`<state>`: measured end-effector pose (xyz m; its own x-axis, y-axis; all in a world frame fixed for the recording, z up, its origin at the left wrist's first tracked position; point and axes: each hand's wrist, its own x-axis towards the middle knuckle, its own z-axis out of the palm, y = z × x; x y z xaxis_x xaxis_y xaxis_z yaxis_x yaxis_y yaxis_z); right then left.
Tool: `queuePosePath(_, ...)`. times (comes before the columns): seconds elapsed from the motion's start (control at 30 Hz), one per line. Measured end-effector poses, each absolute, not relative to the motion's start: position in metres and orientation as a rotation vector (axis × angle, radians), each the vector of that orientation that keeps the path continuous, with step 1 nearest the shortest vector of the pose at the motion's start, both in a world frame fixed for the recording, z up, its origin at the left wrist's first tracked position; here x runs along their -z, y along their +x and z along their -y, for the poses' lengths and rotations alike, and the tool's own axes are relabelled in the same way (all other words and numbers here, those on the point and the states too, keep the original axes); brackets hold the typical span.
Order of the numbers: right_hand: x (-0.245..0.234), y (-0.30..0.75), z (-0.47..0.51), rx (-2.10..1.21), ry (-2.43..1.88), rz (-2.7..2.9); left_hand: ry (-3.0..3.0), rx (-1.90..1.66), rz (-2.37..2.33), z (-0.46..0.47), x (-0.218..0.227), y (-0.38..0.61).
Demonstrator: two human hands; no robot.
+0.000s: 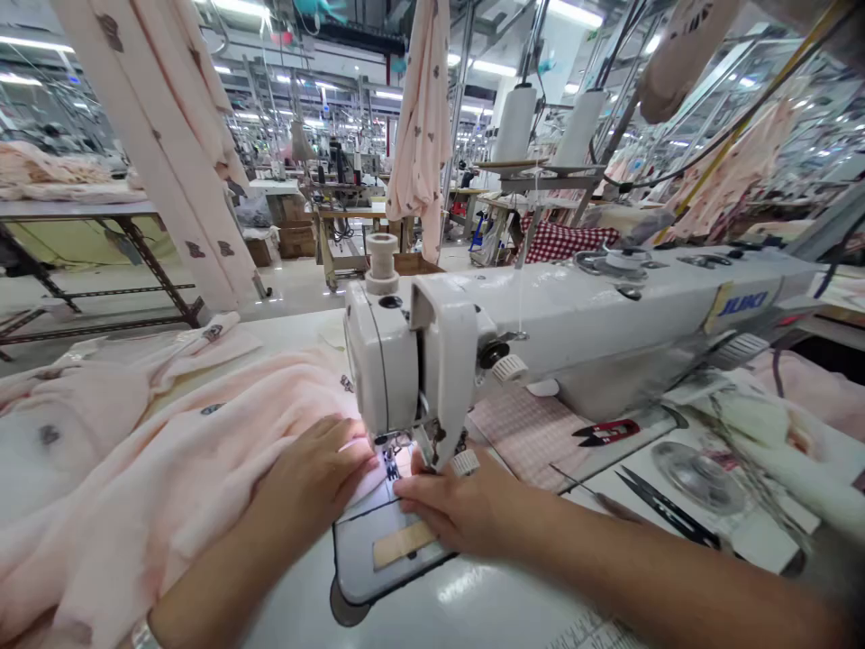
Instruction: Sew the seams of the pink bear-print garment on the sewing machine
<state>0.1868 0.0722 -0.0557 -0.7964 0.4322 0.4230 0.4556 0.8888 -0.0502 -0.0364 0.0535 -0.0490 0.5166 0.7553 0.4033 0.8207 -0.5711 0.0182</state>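
Two bare hands counted, set apart on either side of one presser foot [392, 465]. The left hand [323, 470] is laid on one pink cloth [223, 451]; the right hand [466, 505] is placed opposite, fingers directed at the needle area. Whether cloth is pinched by either cannot be told. The cloth is spread left of one sewing machine [574, 315], its gathered edge pointed toward the foot, its long axis slanted from lower left to upper right. Also noted: two thread cones [514, 124], one small spool [382, 257], one red-handled snips [608, 433], one black scissors [669, 509].
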Motion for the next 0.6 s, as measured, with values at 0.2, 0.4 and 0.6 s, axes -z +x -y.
queuePosePath(0.2,0.034,0.188,-0.062,-0.093,-0.606,2.735,-2.273,0.446,1.663,-0.038,0.054,-0.033)
queuePosePath(0.4,0.022,0.212,-0.003,-0.36,-0.297,2.606,-2.272,0.39,1.733,0.065,0.066,0.012)
queuePosePath(0.6,0.035,0.237,0.042,-0.59,-0.332,2.729,-2.252,0.266,1.788,0.068,0.027,-0.011)
